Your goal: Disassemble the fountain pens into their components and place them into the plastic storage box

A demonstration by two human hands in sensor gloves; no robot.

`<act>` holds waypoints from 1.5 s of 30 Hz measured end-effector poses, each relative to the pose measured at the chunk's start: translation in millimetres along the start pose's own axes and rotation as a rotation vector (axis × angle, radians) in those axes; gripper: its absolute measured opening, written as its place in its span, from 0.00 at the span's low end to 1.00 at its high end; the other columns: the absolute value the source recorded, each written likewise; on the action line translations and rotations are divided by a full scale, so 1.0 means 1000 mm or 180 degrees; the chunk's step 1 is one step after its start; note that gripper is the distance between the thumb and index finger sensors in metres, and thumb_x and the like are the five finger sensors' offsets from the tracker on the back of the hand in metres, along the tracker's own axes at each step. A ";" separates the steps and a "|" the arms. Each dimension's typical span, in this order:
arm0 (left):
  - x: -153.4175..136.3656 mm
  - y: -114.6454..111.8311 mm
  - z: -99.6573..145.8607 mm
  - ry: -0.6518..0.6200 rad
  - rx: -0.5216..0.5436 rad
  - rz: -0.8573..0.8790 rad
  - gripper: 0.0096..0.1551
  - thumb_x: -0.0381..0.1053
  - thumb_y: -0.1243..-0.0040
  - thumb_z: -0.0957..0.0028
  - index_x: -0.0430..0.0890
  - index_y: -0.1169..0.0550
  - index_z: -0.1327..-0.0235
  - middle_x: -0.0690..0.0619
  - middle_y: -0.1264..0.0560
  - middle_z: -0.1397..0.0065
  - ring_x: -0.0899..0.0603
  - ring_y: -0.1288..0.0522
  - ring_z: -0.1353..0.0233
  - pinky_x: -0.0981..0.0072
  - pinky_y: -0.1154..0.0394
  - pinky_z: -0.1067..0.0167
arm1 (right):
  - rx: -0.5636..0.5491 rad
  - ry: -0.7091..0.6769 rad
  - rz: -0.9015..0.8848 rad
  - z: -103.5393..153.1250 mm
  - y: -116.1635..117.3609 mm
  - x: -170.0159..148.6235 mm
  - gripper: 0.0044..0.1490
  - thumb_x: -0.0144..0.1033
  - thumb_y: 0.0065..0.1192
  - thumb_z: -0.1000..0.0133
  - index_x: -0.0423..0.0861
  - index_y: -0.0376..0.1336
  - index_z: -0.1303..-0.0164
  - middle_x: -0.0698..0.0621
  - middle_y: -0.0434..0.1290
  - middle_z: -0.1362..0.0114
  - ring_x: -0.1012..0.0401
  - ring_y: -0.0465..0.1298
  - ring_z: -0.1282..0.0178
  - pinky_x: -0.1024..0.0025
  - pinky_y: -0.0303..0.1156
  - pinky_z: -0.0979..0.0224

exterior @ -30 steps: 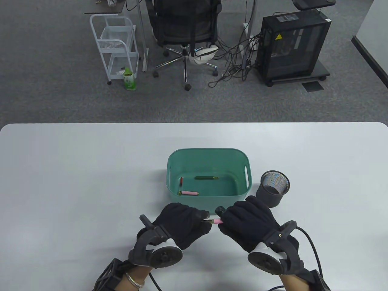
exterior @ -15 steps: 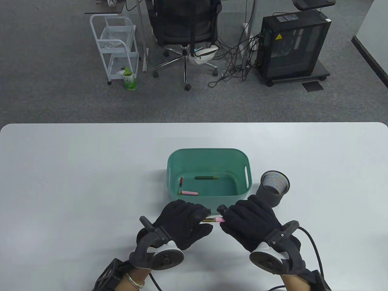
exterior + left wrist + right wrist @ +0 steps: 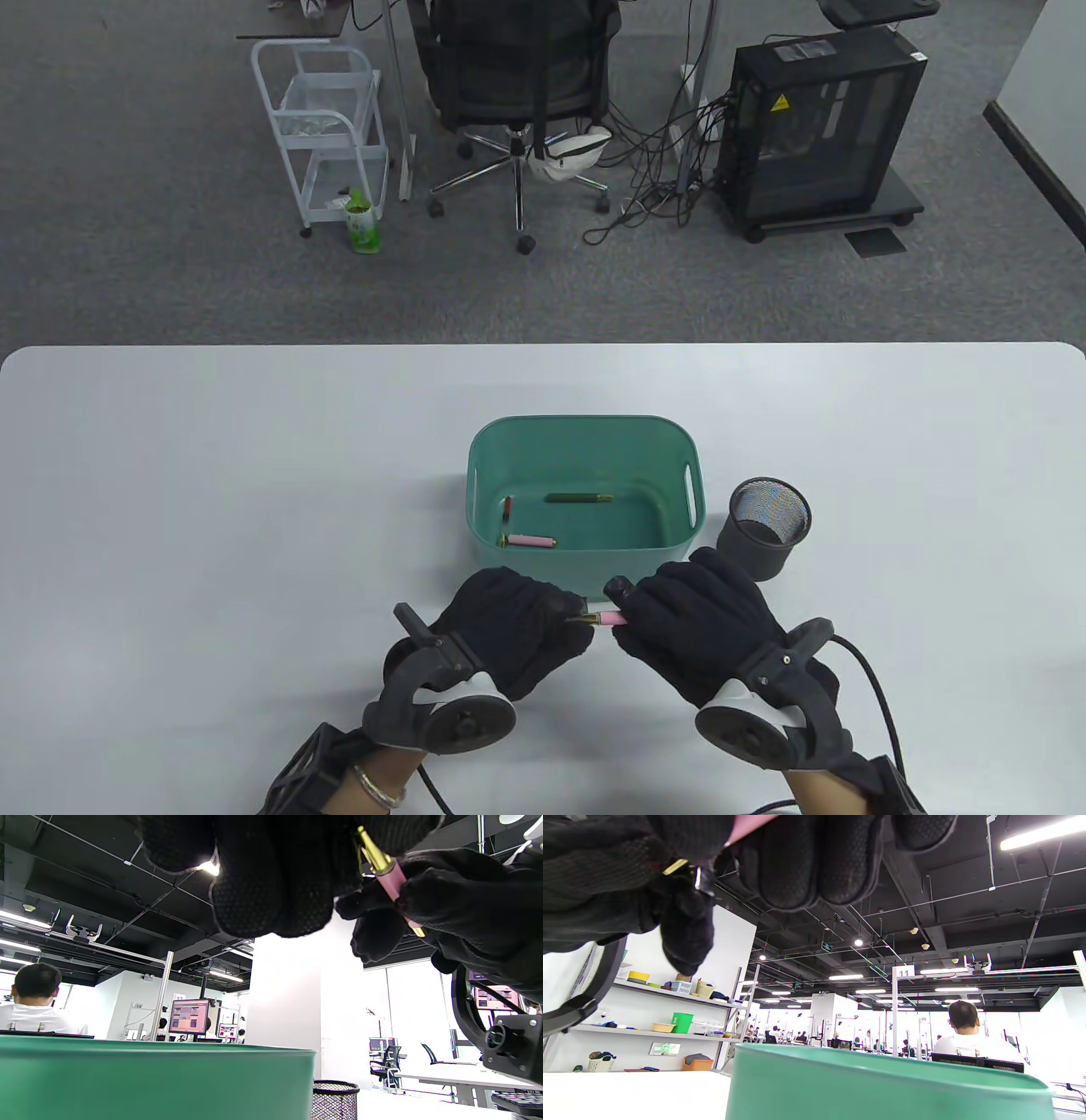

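Note:
A pink fountain pen [image 3: 604, 619] with a gold band spans the gap between both gloved hands, just in front of the green plastic storage box [image 3: 584, 429]. My left hand [image 3: 517, 624] pinches its gold-and-dark end; my right hand [image 3: 679, 620] grips the pink barrel [image 3: 394, 882]. Most of the pen is hidden inside the gloves. In the box lie a pink part [image 3: 530, 541], a dark green part [image 3: 577, 498] and a small red-and-black part [image 3: 507, 508]. The box wall [image 3: 874, 1086] fills the lower part of the right wrist view.
A black mesh pen cup [image 3: 766, 526] stands right of the box, close behind my right hand. White tabletop [image 3: 212, 509] stretches to the left and right. Beyond the far edge are an office chair, a white cart and a computer tower on the floor.
The hands have drawn slightly closer together again after parting a little; the visible stretch of pen between them is shorter than half a second ago.

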State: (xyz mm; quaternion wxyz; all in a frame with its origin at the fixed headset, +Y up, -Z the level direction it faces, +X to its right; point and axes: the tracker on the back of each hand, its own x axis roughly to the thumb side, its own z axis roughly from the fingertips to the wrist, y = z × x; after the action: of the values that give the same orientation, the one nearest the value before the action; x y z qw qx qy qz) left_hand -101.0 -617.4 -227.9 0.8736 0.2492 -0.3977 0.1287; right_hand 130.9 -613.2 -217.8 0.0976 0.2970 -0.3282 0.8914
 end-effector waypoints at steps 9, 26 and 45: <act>-0.001 0.000 0.000 -0.0009 0.0024 0.0059 0.30 0.60 0.59 0.29 0.42 0.14 0.52 0.51 0.10 0.54 0.47 0.13 0.54 0.51 0.23 0.41 | 0.0002 -0.0020 -0.0015 0.000 0.000 0.001 0.28 0.57 0.58 0.42 0.60 0.73 0.34 0.61 0.79 0.39 0.61 0.77 0.33 0.52 0.64 0.20; -0.003 0.001 0.002 0.0032 0.0078 0.0039 0.38 0.68 0.57 0.31 0.42 0.25 0.25 0.45 0.17 0.32 0.42 0.19 0.34 0.44 0.30 0.28 | -0.0005 -0.0005 0.0007 0.000 0.000 0.000 0.29 0.57 0.58 0.42 0.59 0.73 0.34 0.61 0.79 0.39 0.61 0.77 0.33 0.52 0.64 0.20; 0.002 0.001 0.002 0.0008 0.0098 -0.0103 0.24 0.61 0.46 0.30 0.45 0.24 0.34 0.50 0.18 0.34 0.45 0.19 0.36 0.47 0.30 0.28 | -0.0011 0.0003 0.0009 0.000 0.000 -0.002 0.29 0.57 0.58 0.42 0.59 0.73 0.34 0.61 0.79 0.39 0.61 0.77 0.33 0.52 0.64 0.20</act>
State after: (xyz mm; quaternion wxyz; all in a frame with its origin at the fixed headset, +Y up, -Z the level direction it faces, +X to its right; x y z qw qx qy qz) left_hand -100.9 -617.9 -225.1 0.8722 0.2688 -0.3905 0.1209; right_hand 132.5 -612.7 -218.8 0.0970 0.2960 -0.3301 0.8911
